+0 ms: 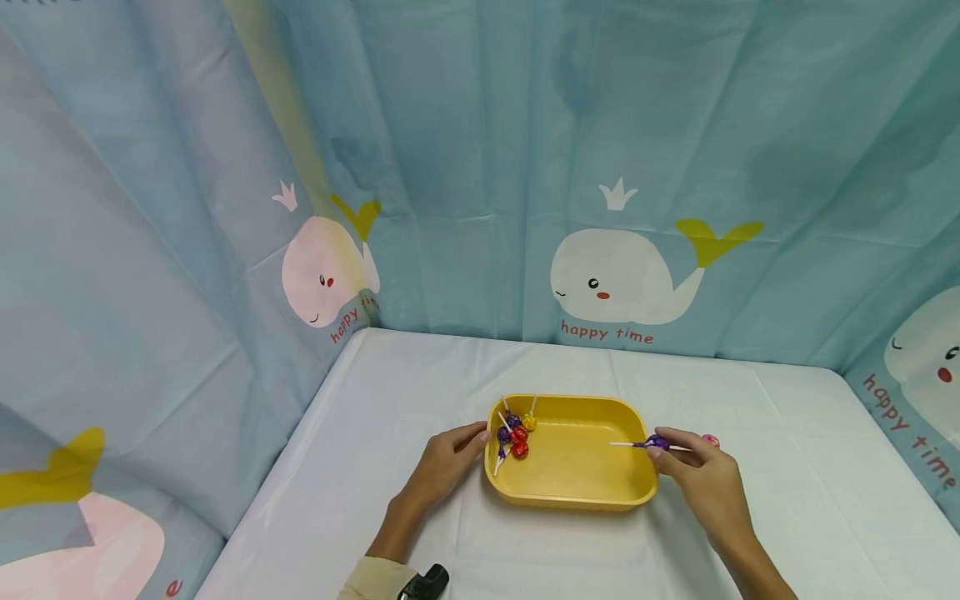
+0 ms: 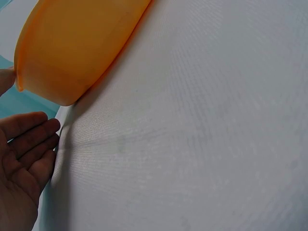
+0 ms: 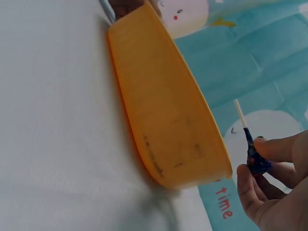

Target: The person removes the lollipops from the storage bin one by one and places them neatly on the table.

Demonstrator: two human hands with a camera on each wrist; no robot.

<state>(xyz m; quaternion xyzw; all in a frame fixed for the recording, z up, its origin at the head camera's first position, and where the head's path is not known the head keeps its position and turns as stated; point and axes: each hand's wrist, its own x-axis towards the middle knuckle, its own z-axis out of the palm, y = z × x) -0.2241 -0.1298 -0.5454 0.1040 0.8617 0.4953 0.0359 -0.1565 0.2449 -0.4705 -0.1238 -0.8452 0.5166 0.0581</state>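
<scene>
A yellow tray (image 1: 577,498) holds several wrapped lollipops bunched at its left end, among them a red one (image 1: 519,450), a yellow one (image 1: 529,422) and purple ones. At the tray's left end is my left hand (image 1: 442,462), its thumb at the rim (image 2: 18,79) and the other fingers extended below, holding nothing. My right hand (image 1: 701,479) pinches a purple lollipop (image 1: 657,442) by its wrapped head between thumb and fingertips. That lollipop's white stick points left, over the tray's right end. Behind the right hand a pink lollipop (image 1: 711,439) shows, partly hidden.
The tray stands on a white cloth-covered table (image 1: 337,467). Blue curtains (image 1: 465,167) printed with whales hang along the back and sides. A dark band or device (image 1: 426,582) is at the left sleeve.
</scene>
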